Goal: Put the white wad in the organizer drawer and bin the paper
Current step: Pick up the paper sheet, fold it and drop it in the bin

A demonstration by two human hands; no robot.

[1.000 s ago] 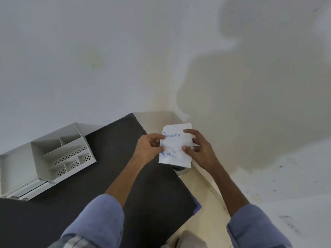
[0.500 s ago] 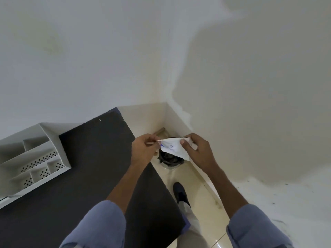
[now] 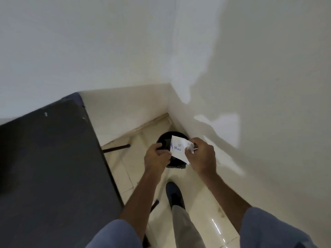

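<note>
A white paper with blue print is held between both hands, directly over a round black bin that stands on the floor in the room's corner. My left hand pinches the paper's left edge, and my right hand grips its crumpled right side. The organizer and the white wad are out of view.
A dark table fills the left side, its right edge close to my left forearm. Cream floor tiles run between the table and the white wall. My dark shoe is planted just before the bin.
The view has swung right and down, so the organizer has left the frame. My hands carried the paper from above the table edge to over the bin, and its right side is crumpled.
</note>
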